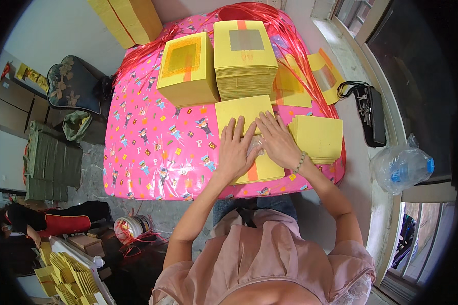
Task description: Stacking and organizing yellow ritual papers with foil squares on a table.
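Yellow paper (243,113) lies in front of me on a pink patterned table cover. My left hand (234,150) rests flat on its left part, fingers stretched out. Beside it my right hand (280,142), with a beaded bracelet on the wrist, lies flat with fingers extended; the thumbs nearly meet. Below my hands shows a yellow piece with an orange stripe (262,172); a silvery patch on it is mostly covered. Whether these are one folded sheet or two, I cannot tell. A stack of yellow sheets (318,137) sits right of my right hand.
Behind stand two tall yellow paper stacks (188,86) (245,79). Red plastic strips (269,15) trail over the pink table cover (152,152). On the right ledge are a black pouch with keys (369,112) and a bagged bottle (404,165). Another person (61,221) works at lower left.
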Demonstrator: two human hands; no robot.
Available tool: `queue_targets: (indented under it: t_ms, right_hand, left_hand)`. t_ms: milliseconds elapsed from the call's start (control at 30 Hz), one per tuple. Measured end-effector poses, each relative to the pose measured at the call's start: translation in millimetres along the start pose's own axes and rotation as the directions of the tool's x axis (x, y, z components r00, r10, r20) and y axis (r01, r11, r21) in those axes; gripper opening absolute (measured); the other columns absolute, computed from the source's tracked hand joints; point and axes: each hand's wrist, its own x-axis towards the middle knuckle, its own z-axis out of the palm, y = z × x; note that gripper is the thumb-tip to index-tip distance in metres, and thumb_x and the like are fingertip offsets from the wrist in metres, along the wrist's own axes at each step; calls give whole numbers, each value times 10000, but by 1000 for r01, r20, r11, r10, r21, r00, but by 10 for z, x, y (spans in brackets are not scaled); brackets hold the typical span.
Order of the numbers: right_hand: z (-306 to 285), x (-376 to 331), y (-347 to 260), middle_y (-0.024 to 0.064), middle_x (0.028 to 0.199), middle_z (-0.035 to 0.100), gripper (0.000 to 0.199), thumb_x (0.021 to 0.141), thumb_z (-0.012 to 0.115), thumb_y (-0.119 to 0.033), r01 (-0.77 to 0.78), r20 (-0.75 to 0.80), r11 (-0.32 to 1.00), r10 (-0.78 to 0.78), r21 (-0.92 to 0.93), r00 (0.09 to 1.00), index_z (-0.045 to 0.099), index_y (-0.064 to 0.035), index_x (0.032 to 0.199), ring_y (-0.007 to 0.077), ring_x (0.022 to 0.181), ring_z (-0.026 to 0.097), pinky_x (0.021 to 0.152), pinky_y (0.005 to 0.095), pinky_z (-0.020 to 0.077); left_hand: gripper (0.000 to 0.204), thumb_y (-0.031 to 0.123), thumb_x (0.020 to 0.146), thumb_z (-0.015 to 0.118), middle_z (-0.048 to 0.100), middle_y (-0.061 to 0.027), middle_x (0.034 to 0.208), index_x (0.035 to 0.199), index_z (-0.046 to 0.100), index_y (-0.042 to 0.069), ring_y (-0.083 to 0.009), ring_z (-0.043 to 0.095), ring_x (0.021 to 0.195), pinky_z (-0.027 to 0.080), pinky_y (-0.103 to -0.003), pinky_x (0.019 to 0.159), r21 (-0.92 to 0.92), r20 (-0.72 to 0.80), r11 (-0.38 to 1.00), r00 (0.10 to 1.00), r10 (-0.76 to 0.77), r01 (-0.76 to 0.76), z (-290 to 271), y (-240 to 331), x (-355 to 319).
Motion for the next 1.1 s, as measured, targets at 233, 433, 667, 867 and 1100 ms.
queue_targets:
  t_ms: [233, 433, 667, 867, 1100]
  right_hand:
    - [2, -46, 53, 248, 1591, 252, 687, 933, 526, -246, -7, 98, 993, -4, 114, 995, 296, 67, 1499, 367, 1514, 158, 1226, 532, 102]
    - [18, -51, 14, 232, 1623, 177, 785, 925, 552, -369, -21, 113, 997, 13, 68, 994, 252, 18, 1539, 357, 1527, 109, 1227, 536, 81]
    - [22, -87, -11, 235, 1635, 117, 786, 914, 589, -410, -16, 140, 998, 8, 56, 990, 256, -160, 1580, 402, 1522, 86, 1214, 579, 66]
    - [63, -91, -6, 231, 1638, 108, 788, 911, 605, -410, -10, 124, 1000, 7, 30, 992, 258, -190, 1583, 406, 1520, 87, 1211, 583, 72]
    - [-33, 66, -48, 196, 1523, 380, 594, 920, 636, -319, -37, 33, 999, 38, -29, 999, 463, -144, 1461, 358, 1432, 325, 1185, 562, 199]
  left_hand:
    - [634, 387, 932, 592, 359, -251, 1516, 1491, 433, 131, -485, 314, 1390, 264, -574, 1137, -2, 4, 1000, 1000, 5, -5, -2, -14, -22]
    - [683, 407, 918, 583, 314, -268, 1552, 1508, 408, 110, -471, 246, 1450, 227, -568, 1170, -10, 25, 1000, 1000, 8, -8, 41, -97, -43]
    - [734, 474, 941, 556, 247, -265, 1589, 1540, 349, 103, -443, 187, 1489, 185, -538, 1201, -11, 109, 1000, 994, -3, 4, -106, -224, -102]
    - [725, 474, 955, 538, 235, -267, 1592, 1542, 342, 96, -448, 180, 1489, 175, -537, 1205, -11, 121, 1000, 993, -2, 4, -96, -247, -117]
    - [597, 351, 998, 499, 274, -285, 1572, 1514, 387, 73, -452, 253, 1463, 222, -505, 1196, -207, 128, 978, 992, 1, 26, -140, -433, -55]
